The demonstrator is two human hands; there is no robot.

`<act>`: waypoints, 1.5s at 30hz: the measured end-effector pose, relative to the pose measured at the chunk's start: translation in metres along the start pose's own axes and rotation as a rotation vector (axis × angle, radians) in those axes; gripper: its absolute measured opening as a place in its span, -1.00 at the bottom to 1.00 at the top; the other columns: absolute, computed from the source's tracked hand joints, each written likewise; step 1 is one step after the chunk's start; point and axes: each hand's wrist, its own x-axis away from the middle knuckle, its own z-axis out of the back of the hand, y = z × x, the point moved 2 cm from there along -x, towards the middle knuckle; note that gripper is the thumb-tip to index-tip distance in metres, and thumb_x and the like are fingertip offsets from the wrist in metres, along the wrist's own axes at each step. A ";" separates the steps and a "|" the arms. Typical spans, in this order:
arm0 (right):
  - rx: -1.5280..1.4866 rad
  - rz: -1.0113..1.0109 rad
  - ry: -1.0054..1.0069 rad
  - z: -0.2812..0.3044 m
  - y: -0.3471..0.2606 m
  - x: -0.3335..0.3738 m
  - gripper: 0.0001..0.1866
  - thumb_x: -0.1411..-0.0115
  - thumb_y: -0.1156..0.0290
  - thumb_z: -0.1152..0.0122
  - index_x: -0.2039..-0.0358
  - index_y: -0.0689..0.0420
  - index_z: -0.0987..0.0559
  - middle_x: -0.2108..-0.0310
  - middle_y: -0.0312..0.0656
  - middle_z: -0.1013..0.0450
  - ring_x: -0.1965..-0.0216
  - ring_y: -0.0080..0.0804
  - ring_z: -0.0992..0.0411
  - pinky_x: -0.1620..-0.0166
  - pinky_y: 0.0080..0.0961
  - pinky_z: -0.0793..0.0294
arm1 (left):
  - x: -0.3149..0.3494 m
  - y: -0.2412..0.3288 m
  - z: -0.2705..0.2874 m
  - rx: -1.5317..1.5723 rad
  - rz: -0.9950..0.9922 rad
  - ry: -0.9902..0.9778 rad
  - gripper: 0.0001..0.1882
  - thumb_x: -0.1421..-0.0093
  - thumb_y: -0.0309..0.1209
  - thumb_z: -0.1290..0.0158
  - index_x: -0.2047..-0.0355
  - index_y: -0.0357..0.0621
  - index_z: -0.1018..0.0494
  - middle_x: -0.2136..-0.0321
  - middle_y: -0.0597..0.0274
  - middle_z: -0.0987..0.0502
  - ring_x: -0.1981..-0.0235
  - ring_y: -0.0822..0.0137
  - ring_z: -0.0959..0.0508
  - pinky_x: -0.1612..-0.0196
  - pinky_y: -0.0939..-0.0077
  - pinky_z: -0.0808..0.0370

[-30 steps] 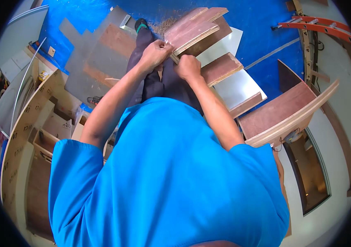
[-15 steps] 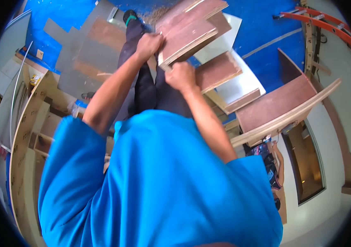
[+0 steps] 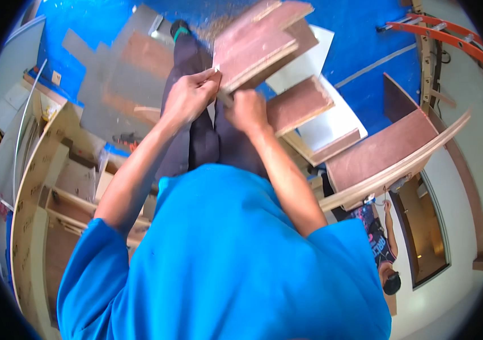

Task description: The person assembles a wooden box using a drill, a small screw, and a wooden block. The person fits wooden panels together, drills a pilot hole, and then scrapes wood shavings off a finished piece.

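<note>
In front of me stands a stepped wooden piece of reddish-brown plywood boards (image 3: 258, 54) with pale raw edges. My left hand (image 3: 189, 97) is closed in a pinch at its left edge, with a small pale spot at the fingertips; what it pinches is too small to make out. Just right of it, my right hand (image 3: 248, 110) is closed at the near lower corner of the boards, the fingers partly hidden by the hand itself. Beside the right wrist lies a shorter brown board (image 3: 301, 105).
Blue sheeting (image 3: 360, 39) covers the floor. White panels (image 3: 332, 116) lie beyond the boards. A curved-edged wooden unit (image 3: 383, 150) stands at right, near another person (image 3: 380, 241). An orange ladder (image 3: 440, 31) lies far right; an open-topped wooden frame (image 3: 29, 226) stands left.
My left hand has drawn back toward me and slightly left along the board's edge, its elbow shifting outward. The right hand stays near the same corner. More of the other person shows.
</note>
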 end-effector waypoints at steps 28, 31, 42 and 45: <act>0.010 0.068 -0.034 0.003 -0.003 0.007 -0.81 0.05 0.32 -0.32 0.59 0.20 -0.68 0.58 0.15 -0.54 0.47 0.15 -0.59 0.29 0.00 -0.61 | -0.111 -0.060 -0.038 -0.257 -0.194 0.114 -0.64 -0.24 -0.13 0.02 0.18 -0.09 -0.60 0.37 -0.11 -0.63 0.29 -0.06 -0.64 0.20 0.21 -0.52; 0.023 0.039 -0.013 0.006 0.000 0.002 -0.79 0.04 0.31 -0.30 0.61 0.20 -0.69 0.59 0.15 -0.54 0.49 0.13 -0.59 0.30 0.00 -0.61 | -0.068 -0.019 -0.019 -0.185 -0.101 0.042 -0.59 -0.28 -0.12 0.02 0.05 -0.06 -0.64 0.44 -0.01 -0.62 0.37 0.07 -0.64 0.25 0.31 -0.52; 0.005 0.033 -0.027 -0.003 0.008 0.005 -0.80 0.00 0.30 -0.32 0.43 0.16 -0.68 0.47 0.15 -0.56 0.38 0.19 -0.57 0.27 0.03 -0.58 | -0.111 -0.072 -0.034 -0.343 -0.234 0.000 -0.58 -0.23 -0.10 0.02 0.08 -0.03 -0.65 0.41 -0.01 -0.63 0.34 0.12 -0.63 0.21 0.22 -0.54; -0.004 0.023 -0.029 -0.004 0.000 0.005 -0.85 0.07 0.36 -0.33 0.53 0.16 -0.73 0.58 0.11 -0.57 0.48 0.11 -0.61 0.26 -0.01 -0.63 | 0.012 -0.002 -0.003 -0.021 -0.037 0.058 -0.47 -0.29 -0.15 0.02 -0.21 -0.05 -0.53 0.48 0.24 -0.60 0.40 0.48 -0.55 0.25 0.46 -0.52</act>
